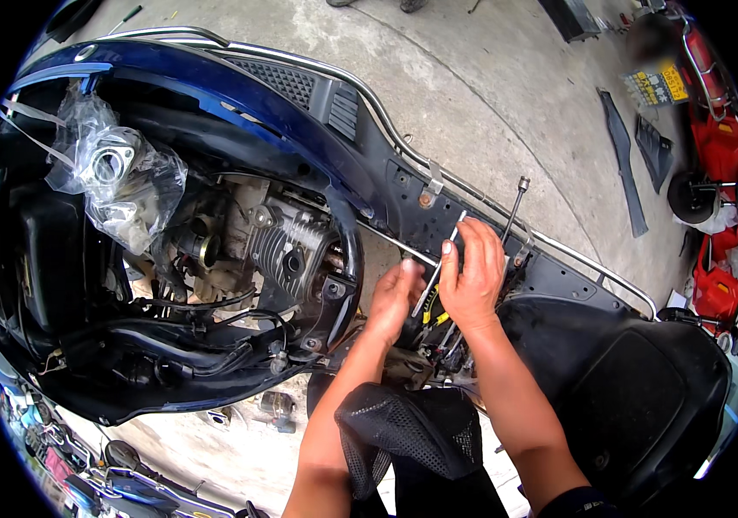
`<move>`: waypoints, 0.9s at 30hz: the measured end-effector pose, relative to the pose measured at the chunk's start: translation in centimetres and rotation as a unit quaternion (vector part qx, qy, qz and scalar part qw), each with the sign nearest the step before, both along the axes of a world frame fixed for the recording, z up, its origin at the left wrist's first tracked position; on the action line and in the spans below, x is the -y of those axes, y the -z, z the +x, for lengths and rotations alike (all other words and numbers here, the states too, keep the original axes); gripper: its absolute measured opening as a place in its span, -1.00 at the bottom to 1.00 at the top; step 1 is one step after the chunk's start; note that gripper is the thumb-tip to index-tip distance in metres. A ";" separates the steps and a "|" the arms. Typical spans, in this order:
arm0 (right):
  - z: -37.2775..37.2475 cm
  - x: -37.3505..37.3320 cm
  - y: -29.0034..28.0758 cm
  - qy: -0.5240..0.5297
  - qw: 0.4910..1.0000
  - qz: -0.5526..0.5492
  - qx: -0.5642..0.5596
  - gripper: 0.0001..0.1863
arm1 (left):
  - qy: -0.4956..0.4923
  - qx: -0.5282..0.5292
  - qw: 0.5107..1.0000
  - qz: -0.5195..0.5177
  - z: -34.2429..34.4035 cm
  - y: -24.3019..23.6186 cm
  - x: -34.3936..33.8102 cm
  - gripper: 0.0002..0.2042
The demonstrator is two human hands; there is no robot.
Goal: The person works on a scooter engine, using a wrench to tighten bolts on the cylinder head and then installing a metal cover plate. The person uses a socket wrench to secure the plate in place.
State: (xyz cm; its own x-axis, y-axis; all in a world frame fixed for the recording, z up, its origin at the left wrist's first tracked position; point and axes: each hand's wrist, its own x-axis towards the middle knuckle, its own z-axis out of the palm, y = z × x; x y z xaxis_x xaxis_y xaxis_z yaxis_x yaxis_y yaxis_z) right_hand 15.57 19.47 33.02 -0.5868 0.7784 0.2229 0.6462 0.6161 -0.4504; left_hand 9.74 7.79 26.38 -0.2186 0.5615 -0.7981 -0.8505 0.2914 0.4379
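In front of me lies a partly stripped scooter with a dark blue body panel (170, 82). My right hand (475, 276) is closed on the silver crossbar of a T-handle wrench (426, 299), thumb on one side, fingers on the other. The wrench's thin shaft runs left toward the finned engine (278, 250); its far tip passes behind the black frame edge. My left hand (395, 298) is curled just below the shaft beside the crossbar; whether it grips anything is hidden. Yellow-marked wires (428, 316) show between my hands.
A clear plastic bag (140, 194) with a metal part rests on the scooter's left end. Another long socket tool (516, 207) leans by the footboard. The black seat (637, 388) is at right. Loose black panels (619, 160) lie on concrete near a red vehicle (714, 155).
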 end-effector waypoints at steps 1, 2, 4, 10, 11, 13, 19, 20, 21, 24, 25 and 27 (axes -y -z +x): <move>-0.2 -0.5 0.0 -0.056 0.998 0.018 0.004 -0.71 | 0.097 -0.002 0.995 0.028 0.4 -1.0 1.2 -0.60; -0.3 -0.8 0.1 -0.099 0.995 0.000 0.021 -0.71 | 0.146 -0.012 0.988 0.042 1.2 -1.7 2.3 -0.60; -0.7 -0.8 0.7 -0.183 0.982 -0.002 0.054 -0.71 | 0.170 0.015 0.985 0.033 2.3 -2.4 3.9 -0.66; -1.2 -1.7 2.5 -0.273 0.946 -0.065 0.159 -0.72 | 0.078 0.022 0.996 -0.033 3.2 -3.5 3.6 -0.67; -1.3 -1.7 2.7 -0.271 0.944 -0.082 0.168 -0.74 | 0.060 0.023 0.997 -0.048 3.1 -3.8 3.4 -0.66; -1.6 -1.8 2.4 -0.262 0.941 -0.117 0.181 -0.79 | 0.021 0.026 0.999 -0.042 3.0 -4.4 3.6 -0.67; 1.6 -1.5 6.4 0.056 0.854 -0.518 -0.002 -0.74 | 0.032 -0.173 0.982 0.065 -4.6 -12.2 -1.8 -0.70; 2.1 -1.7 6.7 0.062 0.842 -0.535 -0.016 -0.74 | 0.108 -0.292 0.946 0.086 -4.8 -12.5 -2.9 -0.73; 2.0 -2.2 6.9 0.061 0.835 -0.546 -0.025 -0.75 | 0.173 -0.405 0.891 0.110 -4.4 -12.7 -4.0 -0.75; 0.9 -1.4 6.1 0.052 0.825 -0.563 -0.029 -0.74 | 0.107 -0.402 0.902 0.111 -0.3 -12.4 -1.4 -0.79; 1.2 -1.4 5.9 0.051 0.813 -0.578 -0.043 -0.73 | 0.089 -0.412 0.903 0.087 1.3 -12.1 -0.6 -0.78; 0.4 -1.7 4.1 -0.006 0.826 -0.559 -0.068 -0.69 | 0.032 -0.268 0.962 -0.031 4.5 -10.9 0.9 -0.75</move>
